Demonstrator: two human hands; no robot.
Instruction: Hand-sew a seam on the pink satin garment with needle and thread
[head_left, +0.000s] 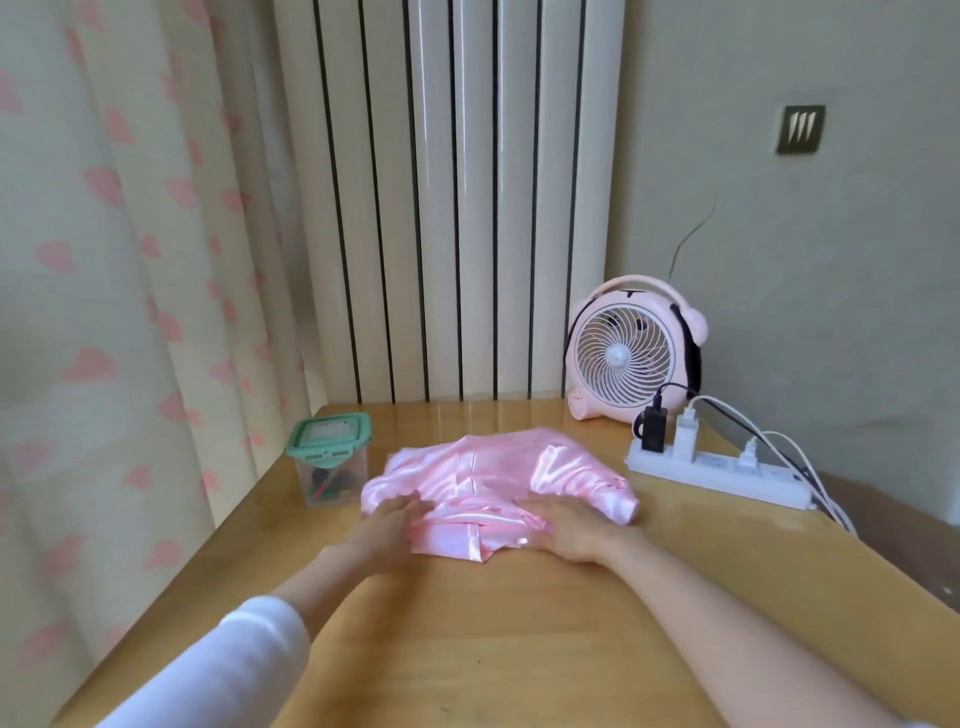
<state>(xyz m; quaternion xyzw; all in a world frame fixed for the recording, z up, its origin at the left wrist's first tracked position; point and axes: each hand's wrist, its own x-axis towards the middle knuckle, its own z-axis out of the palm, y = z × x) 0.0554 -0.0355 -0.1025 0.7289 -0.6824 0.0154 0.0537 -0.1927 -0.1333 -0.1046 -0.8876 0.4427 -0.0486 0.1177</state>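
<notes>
A folded pink satin garment (493, 478) lies on the wooden table (519, 649), a little past its middle. My left hand (389, 530) rests flat on the garment's near left edge, fingers straight. My right hand (569, 525) lies flat on the near right part, fingers pointing left across the cloth. Neither hand holds anything. No needle or thread shows outside the box.
A clear plastic box with a green lid (331, 457), holding small dark and coloured items, stands left of the garment. A pink desk fan (634, 353) stands at the back right. A white power strip (722, 470) with plugs and cables lies right of the garment. Curtains hang at left.
</notes>
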